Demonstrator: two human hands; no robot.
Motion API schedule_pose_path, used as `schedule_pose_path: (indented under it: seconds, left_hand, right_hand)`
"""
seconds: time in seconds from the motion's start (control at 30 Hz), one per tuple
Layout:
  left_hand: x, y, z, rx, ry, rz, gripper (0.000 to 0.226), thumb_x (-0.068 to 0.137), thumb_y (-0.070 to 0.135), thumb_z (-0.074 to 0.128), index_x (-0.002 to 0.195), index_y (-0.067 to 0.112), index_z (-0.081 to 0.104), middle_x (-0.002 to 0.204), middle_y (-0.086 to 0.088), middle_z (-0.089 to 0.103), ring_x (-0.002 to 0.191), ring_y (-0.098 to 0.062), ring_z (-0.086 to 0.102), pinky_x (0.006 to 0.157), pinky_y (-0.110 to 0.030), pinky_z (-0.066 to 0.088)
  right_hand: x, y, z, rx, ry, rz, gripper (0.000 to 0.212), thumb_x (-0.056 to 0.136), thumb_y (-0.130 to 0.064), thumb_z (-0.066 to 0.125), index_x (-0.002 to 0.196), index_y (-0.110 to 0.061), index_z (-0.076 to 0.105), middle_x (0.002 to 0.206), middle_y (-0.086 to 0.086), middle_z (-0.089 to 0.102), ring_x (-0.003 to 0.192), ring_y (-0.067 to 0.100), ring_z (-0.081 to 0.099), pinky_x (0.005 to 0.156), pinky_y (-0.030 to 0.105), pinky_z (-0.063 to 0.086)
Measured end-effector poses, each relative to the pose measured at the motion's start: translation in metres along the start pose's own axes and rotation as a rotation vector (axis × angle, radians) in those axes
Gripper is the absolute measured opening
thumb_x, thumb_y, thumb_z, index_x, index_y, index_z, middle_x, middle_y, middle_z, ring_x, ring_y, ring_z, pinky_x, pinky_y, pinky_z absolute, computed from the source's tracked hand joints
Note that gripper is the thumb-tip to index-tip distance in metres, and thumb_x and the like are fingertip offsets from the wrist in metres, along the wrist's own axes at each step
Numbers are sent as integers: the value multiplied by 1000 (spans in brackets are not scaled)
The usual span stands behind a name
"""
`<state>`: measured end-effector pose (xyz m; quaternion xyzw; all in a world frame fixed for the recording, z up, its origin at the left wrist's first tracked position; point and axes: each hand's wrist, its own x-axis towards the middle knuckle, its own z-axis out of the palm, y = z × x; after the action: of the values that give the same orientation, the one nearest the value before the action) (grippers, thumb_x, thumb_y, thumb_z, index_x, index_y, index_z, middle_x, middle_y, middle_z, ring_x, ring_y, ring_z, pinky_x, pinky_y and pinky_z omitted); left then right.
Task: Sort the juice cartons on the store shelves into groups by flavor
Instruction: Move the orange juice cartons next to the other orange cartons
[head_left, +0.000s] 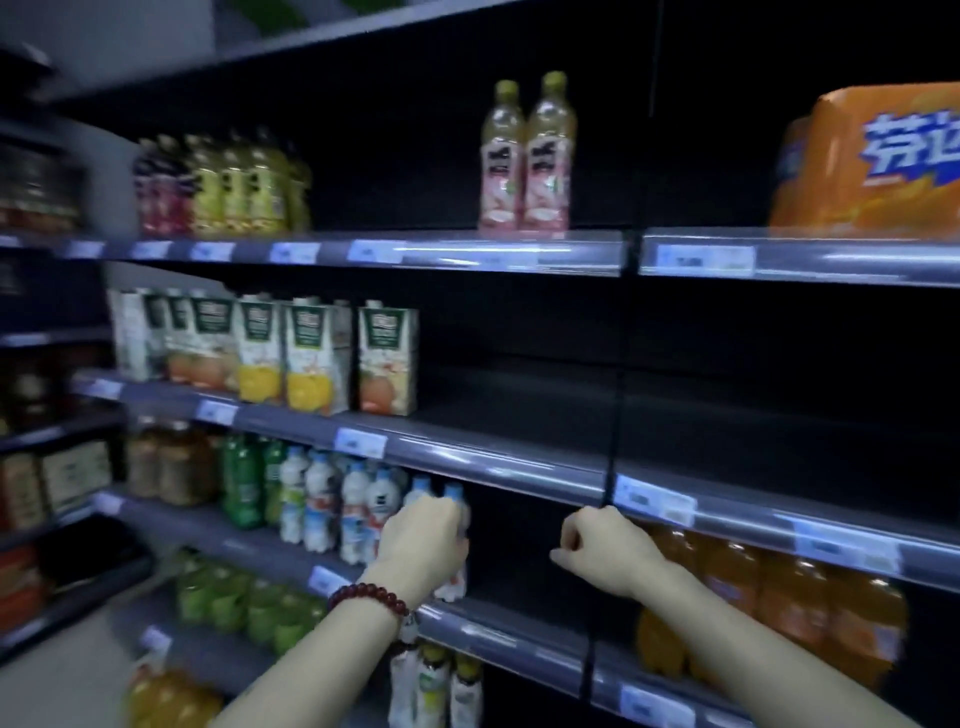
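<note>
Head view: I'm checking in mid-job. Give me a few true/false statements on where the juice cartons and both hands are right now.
1. The juice cartons stand on the second shelf from the top, at its left end. True.
2. The left hand holds a juice carton. False: it is on the small white bottles one shelf below the cartons.
3. The right hand is curled and holds nothing. True.
4. One carton stands slightly apart, right of the main row. True.
5. The two pink-labelled bottles share the cartons' shelf. False: they stand on the shelf above.
</note>
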<state>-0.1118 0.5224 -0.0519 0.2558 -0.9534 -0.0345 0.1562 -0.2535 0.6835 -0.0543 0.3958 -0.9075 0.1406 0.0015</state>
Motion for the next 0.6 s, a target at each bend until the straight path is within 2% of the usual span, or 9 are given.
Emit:
schedule_pose_path:
  seconds: [0.13, 0.23, 0.33, 0.43, 0.6]
  left_hand:
    - [19, -57, -7, 42, 8, -73, 14, 91, 21, 51, 85, 12, 60, 82, -7, 56, 85, -31, 63, 63, -32, 45]
    - [40, -93, -13, 74, 29, -119, 18, 90, 23, 54, 73, 15, 50, 74, -3, 50, 70, -25, 50, 59, -30, 39]
    - [61, -124, -24, 109, 35, -157, 19, 89, 23, 55, 73, 12, 53, 71, -4, 51, 68, -25, 49, 57, -29, 40]
    - [80, -156, -35, 129, 52, -196, 21, 90, 23, 55, 72, 13, 56, 67, -3, 53, 67, -25, 52, 56, -28, 42]
    - [99, -205, -36, 157, 72, -271, 29, 91, 21, 53, 66, 13, 41, 62, -1, 43, 61, -24, 46, 53, -29, 38]
  right_hand:
    - [53, -54, 14, 46, 11, -99, 24, 87, -40, 61, 92, -18, 70, 99, 3, 70, 95, 24, 66, 76, 32, 52]
    - [96, -87, 19, 70, 29, -162, 24, 86, -38, 59, 93, -17, 71, 100, 5, 71, 97, 27, 66, 75, 32, 51]
    - [138, -117, 18, 130, 37, -226, 25, 88, -38, 60, 93, -15, 71, 101, 7, 71, 98, 28, 65, 79, 34, 53]
    - [175, -148, 17, 175, 33, -274, 25, 87, -37, 60, 93, -15, 70, 99, 8, 71, 94, 28, 65, 75, 34, 52]
    - [223, -191, 27, 205, 45, -355, 21, 87, -31, 59, 88, -13, 70, 94, 7, 72, 89, 26, 66, 72, 34, 52]
